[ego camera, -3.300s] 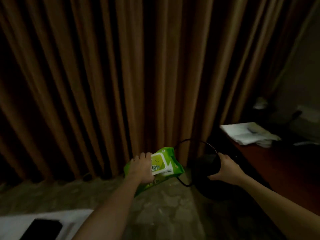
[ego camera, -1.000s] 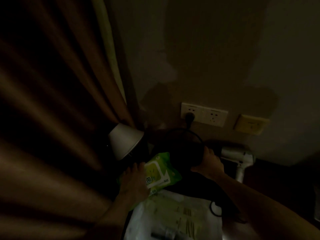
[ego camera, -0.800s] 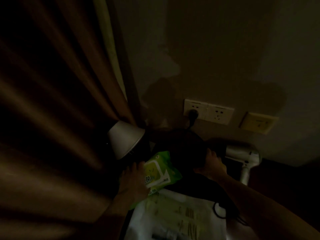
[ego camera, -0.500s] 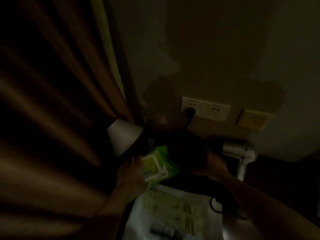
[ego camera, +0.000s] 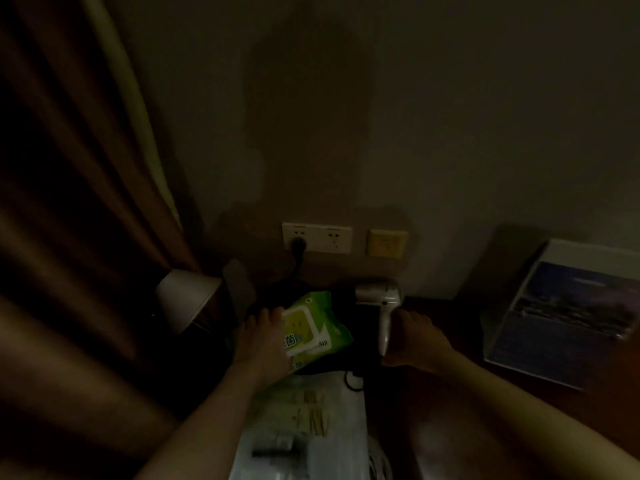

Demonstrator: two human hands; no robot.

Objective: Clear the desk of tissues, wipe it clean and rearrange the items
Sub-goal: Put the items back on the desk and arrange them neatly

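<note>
At the dim wall (ego camera: 450,133) beside a curtain (ego camera: 69,168), on the dark desk (ego camera: 440,445): left hand (ego camera: 263,337), fingers together, grips the green wipes pack (ego camera: 315,327); right hand (ego camera: 417,341) fingers curl round the hair dryer (ego camera: 382,306) handle.

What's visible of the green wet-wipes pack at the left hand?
The green soft-plastic wet-wipes pack is a crinkled pouch with a pale yellow flip-lid label facing up and "80" printed near its lower edge. The lid looks shut. It lies tilted between the grey cone lamp shade and the white plastic hair dryer, below the white wall socket plate. The left hand holds its left edge, fingers on top. What it rests on is too dark to tell.
</note>
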